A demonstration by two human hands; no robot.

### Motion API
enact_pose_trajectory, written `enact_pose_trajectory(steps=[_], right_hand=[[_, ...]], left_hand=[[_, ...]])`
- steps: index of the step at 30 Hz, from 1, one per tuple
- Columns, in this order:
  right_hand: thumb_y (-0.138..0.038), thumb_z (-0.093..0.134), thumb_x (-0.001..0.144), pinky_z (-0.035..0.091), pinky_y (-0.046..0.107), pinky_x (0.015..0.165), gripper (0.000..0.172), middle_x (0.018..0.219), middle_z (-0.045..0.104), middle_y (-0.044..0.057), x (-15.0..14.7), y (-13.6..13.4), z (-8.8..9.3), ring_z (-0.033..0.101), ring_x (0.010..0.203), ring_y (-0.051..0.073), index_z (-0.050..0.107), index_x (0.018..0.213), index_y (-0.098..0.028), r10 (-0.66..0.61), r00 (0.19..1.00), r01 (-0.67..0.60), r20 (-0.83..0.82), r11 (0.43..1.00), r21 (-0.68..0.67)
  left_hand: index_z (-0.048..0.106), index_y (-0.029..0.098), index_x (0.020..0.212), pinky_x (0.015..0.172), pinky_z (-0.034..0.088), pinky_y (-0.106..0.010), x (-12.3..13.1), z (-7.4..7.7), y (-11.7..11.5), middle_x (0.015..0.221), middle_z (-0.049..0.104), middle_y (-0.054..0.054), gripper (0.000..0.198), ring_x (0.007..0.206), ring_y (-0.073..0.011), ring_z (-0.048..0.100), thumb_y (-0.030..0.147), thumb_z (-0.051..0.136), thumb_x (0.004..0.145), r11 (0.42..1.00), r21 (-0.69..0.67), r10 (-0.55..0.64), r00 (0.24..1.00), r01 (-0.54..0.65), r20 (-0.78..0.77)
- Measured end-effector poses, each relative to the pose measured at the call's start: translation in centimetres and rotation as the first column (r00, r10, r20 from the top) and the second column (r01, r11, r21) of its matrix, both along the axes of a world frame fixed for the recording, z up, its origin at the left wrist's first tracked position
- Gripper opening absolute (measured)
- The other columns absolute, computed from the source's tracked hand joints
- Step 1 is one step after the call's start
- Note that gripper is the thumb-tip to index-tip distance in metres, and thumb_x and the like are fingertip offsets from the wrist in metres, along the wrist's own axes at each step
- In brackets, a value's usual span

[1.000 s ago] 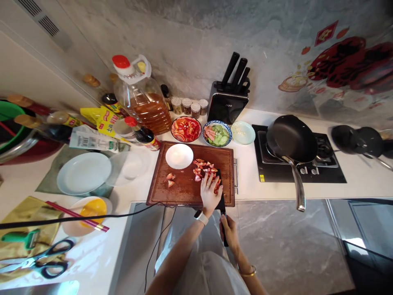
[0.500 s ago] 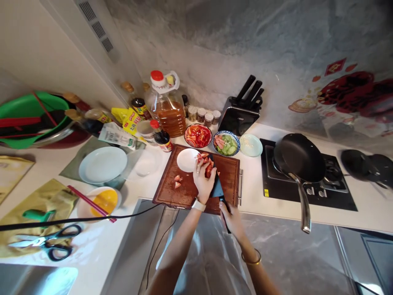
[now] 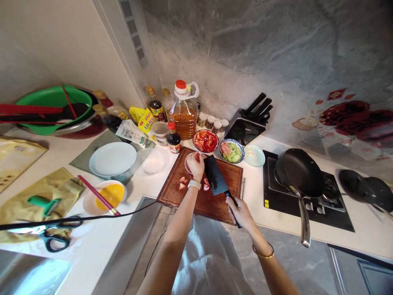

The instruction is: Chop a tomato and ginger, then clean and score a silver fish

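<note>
My right hand point(image 3: 241, 214) grips the black handle of a cleaver point(image 3: 215, 177). Its wide dark blade lies over the right half of a brown wooden cutting board point(image 3: 211, 207). My left hand point(image 3: 195, 164) curls around red chopped tomato pieces above a small white dish point(image 3: 186, 164), which it mostly covers. A few tomato chunks point(image 3: 182, 183) rest on the board left of my wrist. More tomato bits point(image 3: 206, 185) lie between my left wrist and the blade.
Behind the board stand a bowl of red strips point(image 3: 205, 141), a bowl of cucumber slices point(image 3: 231, 151), a pale plate point(image 3: 254, 155) and a knife block point(image 3: 245, 125). A frying pan point(image 3: 299, 172) sits on the stove at right. Left are beaten egg point(image 3: 112, 196) and scissors point(image 3: 57, 241).
My left hand has moved from the blade with tomato pieces to above the white dish. The cleaver is now uncovered, with some bits left on the board. The view has shifted slightly.
</note>
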State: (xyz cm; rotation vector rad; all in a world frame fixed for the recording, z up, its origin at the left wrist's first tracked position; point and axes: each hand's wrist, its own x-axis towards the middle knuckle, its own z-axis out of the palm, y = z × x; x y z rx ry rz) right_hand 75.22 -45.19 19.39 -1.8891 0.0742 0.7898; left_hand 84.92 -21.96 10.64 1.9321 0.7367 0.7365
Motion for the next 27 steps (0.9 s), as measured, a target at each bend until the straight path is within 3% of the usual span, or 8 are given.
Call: enact_pose_trajectory(steps=[3,6,10,13,17,20,23,27], right_hand=[[-0.062,0.053,0.079,0.031,0.019,0.028,0.042,0.048,0.047,-0.008,0.0,-0.6,0.3,0.04,0.03,0.007,0.049,0.073,-0.02,-0.014,1.0,0.014,0.001,1.0,0.025],[-0.063,0.054,0.078,0.031,0.019,0.029,0.043,0.049,0.048,-0.007,-0.2,-1.6,-0.4,0.04,0.031,0.008,0.052,0.076,-0.02,-0.058,0.998,0.057,0.014,0.996,0.064],[-0.065,0.053,0.077,0.032,0.022,0.031,0.046,0.051,0.049,-0.006,-0.8,-3.9,-2.2,0.039,0.032,0.009,0.055,0.079,-0.019,-0.144,0.985,0.142,0.096,0.989,0.03],[-0.061,0.056,0.078,0.038,0.023,0.04,0.043,0.051,0.053,-0.002,-1.5,-5.9,-3.6,0.046,0.04,0.012,0.06,0.078,-0.019,-0.16,0.939,0.202,0.306,0.973,-0.109],[-0.055,0.057,0.08,0.044,0.025,0.057,0.04,0.066,0.065,0.003,-2.4,-7.8,-5.5,0.058,0.059,0.017,0.068,0.091,-0.018,-0.109,0.872,0.235,0.477,0.948,-0.213],[-0.055,0.056,0.081,0.046,0.024,0.062,0.041,0.072,0.067,0.004,-3.1,-8.2,-7.2,0.061,0.066,0.018,0.068,0.093,-0.018,-0.161,0.859,0.273,0.486,0.947,-0.169],[-0.06,0.055,0.08,0.041,0.023,0.048,0.043,0.057,0.059,0.0,-3.9,-8.0,-9.3,0.052,0.049,0.013,0.061,0.076,-0.018,-0.319,0.881,0.355,0.349,0.934,-0.045],[-0.064,0.052,0.08,0.027,0.02,0.033,0.045,0.045,0.042,-0.008,-5.3,-7.5,-12.4,0.034,0.032,0.007,0.051,0.071,-0.019,-0.475,0.879,0.463,0.036,0.87,0.17]], left_hand=[[0.066,0.013,0.099,0.094,0.043,-0.043,0.0,-0.1,1.7,0.101,0.069,-0.015,0.027,0.1,-0.0264,0.061,0.026,0.045,0.087,0.998,0.066,0.009,0.999,-0.006,-0.045],[0.068,0.015,0.096,0.092,0.046,-0.039,-0.8,0.0,3.6,0.1,0.07,-0.013,0.029,0.096,-0.0243,0.063,0.026,0.042,0.089,0.97,0.12,-0.197,0.975,0.209,-0.106],[0.067,0.021,0.104,0.101,0.042,-0.038,-3.2,1.0,4.5,0.111,0.067,-0.009,0.027,0.109,-0.0221,0.059,0.022,0.045,0.088,0.849,0.259,-0.449,0.887,0.461,-0.106],[0.066,0.023,0.107,0.104,0.04,-0.04,-5.6,1.5,2.3,0.111,0.066,-0.008,0.027,0.111,-0.0215,0.057,0.02,0.045,0.089,0.807,0.347,-0.497,0.867,0.478,-0.041],[0.066,0.026,0.109,0.105,0.04,-0.04,-6.6,0.4,-3.4,0.113,0.066,-0.006,0.026,0.111,-0.0209,0.058,0.027,0.051,0.088,0.584,0.368,-0.732,0.665,0.724,-0.146],[0.064,0.024,0.117,0.108,0.033,-0.049,-4.8,-1.7,-6.5,0.133,0.055,-0.011,0.038,0.126,-0.03,0.046,0.037,0.06,0.081,0.68,0.324,-0.623,0.752,0.657,-0.218],[0.064,0.02,0.118,0.107,0.034,-0.052,-2.7,-3.8,-7.2,0.136,0.052,-0.015,0.045,0.129,-0.034,0.043,0.04,0.063,0.079,0.799,0.26,-0.485,0.837,0.542,-0.255],[0.067,0.019,0.111,0.109,0.036,-0.045,-2.2,-5.4,-6.1,0.126,0.061,-0.01,0.031,0.125,-0.0242,0.049,0.033,0.05,0.088,0.746,0.234,-0.583,0.781,0.623,-0.222]])
